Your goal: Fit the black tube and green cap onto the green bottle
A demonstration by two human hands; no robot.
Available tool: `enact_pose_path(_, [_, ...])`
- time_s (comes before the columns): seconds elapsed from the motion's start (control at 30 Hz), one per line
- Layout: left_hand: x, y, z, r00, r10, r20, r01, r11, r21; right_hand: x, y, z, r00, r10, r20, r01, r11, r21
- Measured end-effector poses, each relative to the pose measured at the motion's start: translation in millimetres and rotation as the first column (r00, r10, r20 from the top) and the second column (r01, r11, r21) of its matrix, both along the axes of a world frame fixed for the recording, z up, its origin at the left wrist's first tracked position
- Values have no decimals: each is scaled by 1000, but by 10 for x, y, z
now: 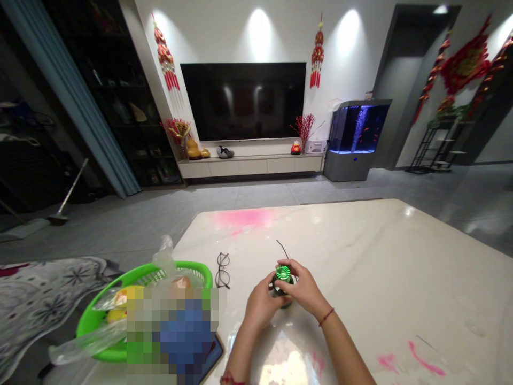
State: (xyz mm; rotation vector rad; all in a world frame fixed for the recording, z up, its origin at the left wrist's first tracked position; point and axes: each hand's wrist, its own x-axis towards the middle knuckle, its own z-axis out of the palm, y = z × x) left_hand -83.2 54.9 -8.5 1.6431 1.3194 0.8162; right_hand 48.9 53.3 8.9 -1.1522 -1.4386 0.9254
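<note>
While my left hand (pixel 261 306) and right hand (pixel 303 286) wrap closed around the small dark cylinder (pixel 282 274) on the desk (pixel 380 278), it looks stiff, light and slippery, best held by its body below the glowing green top; glasses (pixel 222 270) lie just left.

A pixelated patch (pixel 172 337) blurs the front of the green plastic basket (pixel 100 334) and whatever lies in it, so its contents cannot be told apart; a dark flat object (pixel 214 355) runs under the same patch, its kind unclear; the fingers (pixel 294 272) of the left hand (pixel 260 307) and right hand (pixel 304 289) cover most of the round green-lit object (pixel 282 274), hiding much of its body; the left forearm (pixel 240 358) and right forearm (pixel 344 347) run off the bottom edge; the shapes inside the aquarium (pixel 358 128) are too small to tell; the items in the dark cabinet (pixel 120 91) are too dim to tell.
</note>
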Motion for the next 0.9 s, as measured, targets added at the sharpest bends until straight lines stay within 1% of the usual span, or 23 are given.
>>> enact_pose_path(0.23, [9, -11, 32, 998, 43, -48, -44, 999, -24, 98, -12, 13, 999, -43, 24, 43, 999, 3])
enact_pose_path(0.4, [7, -18, 45, 999, 31, -43, -32, 999, -24, 202, -13, 2, 1000, -16, 15, 16, 1000, -8])
enact_pose_path(0.57, [-3, -8, 13, 998, 41, -50, -43, 999, -32, 278, -9, -20, 999, 29, -28, -30, 999, -14])
enact_pose_path(0.7, [-6, 0, -8, 998, 34, -44, -35, 999, -23, 262, -26, 5, 996, 78, -50, -80, 996, -34])
enact_pose_path(0.9, [12, -3, 11, 999, 21, -48, -21, 1000, -11, 131, -52, 51, 999, 45, -4, -45, 998, -47])
